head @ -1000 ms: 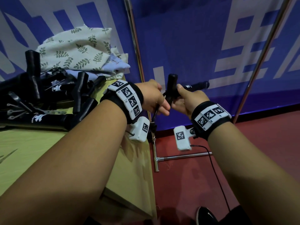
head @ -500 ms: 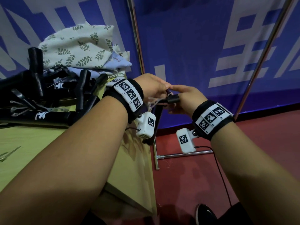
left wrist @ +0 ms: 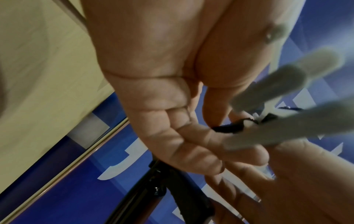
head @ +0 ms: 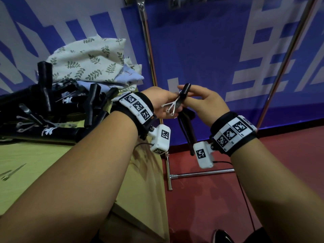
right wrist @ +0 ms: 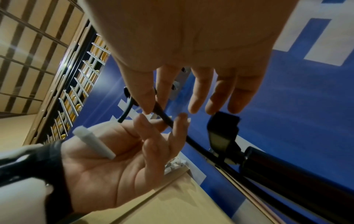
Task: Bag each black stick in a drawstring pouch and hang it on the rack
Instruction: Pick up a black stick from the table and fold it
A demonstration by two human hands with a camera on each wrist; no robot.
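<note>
While our right hand (head: 206,100) pinches the pump hose (head: 185,91) and our left hand (head: 157,100) pinches the white adapter set (head: 171,106) mid-frame, we judge their joining underway, not finished.

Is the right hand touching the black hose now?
Touching. The right wrist view shows the right hand pinching the black hose between thumb and forefinger.

both forearms are bare. behind the left hand (head: 162,104) sits a wide black wristband (head: 138,107) bearing three white tiles printed with black square codes. the right hand (head: 208,102) has a matching band (head: 231,133). a white, code-marked camera box (head: 160,138) hangs under each wrist on a screwed bracket, and a thin dark cable (head: 245,199) trails from the right one.
</note>
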